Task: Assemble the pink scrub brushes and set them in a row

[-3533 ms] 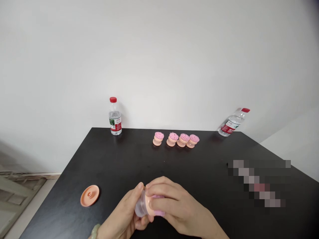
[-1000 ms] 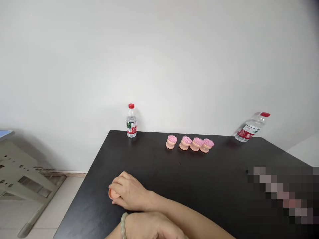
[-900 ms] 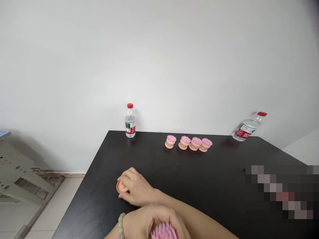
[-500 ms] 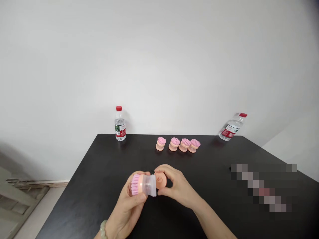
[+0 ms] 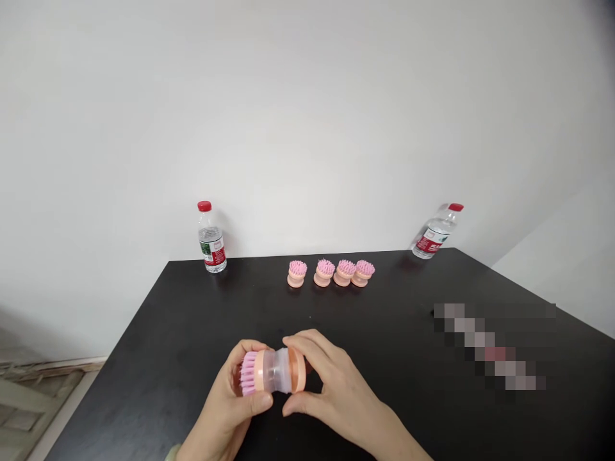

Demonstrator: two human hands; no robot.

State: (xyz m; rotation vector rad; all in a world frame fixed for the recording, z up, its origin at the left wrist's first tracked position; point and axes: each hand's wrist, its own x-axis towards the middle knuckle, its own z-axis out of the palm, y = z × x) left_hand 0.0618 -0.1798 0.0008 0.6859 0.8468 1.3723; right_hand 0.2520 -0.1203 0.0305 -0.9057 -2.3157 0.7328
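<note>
One clear plastic water bottle with a red cap and a red, green and white label [image 5: 211, 246] is standing upright at the far left of the flat black table [image 5: 384, 320]. Nearer, the bare left hand [image 5: 223, 400] is wrapping round the bristle end of a round brush with pink bristles, a peach collar and a waisted clear plastic body [image 5: 275, 371], thumb lying along the near side. This brush is lying sideways over the near middle: long axis running left to right, about level, bristles pointing left. At its right end a round peach plastic disc [image 5: 300, 369] is lining up with the body; cannot tell whether it is seated.

Far behind, four similar brushes [image 5: 323, 274] are standing bristles up in a row, looking complete; the held one seems nearly so, its disc joint being unconfirmed. The bare right hand [image 5: 336, 384] is arching wide about the disc, thumb below; cannot tell whether it is gripping.

Far right, a second red-capped water bottle [image 5: 434, 237] is appearing tilted rightward. Nearer, pixelation is hiding something.
</note>
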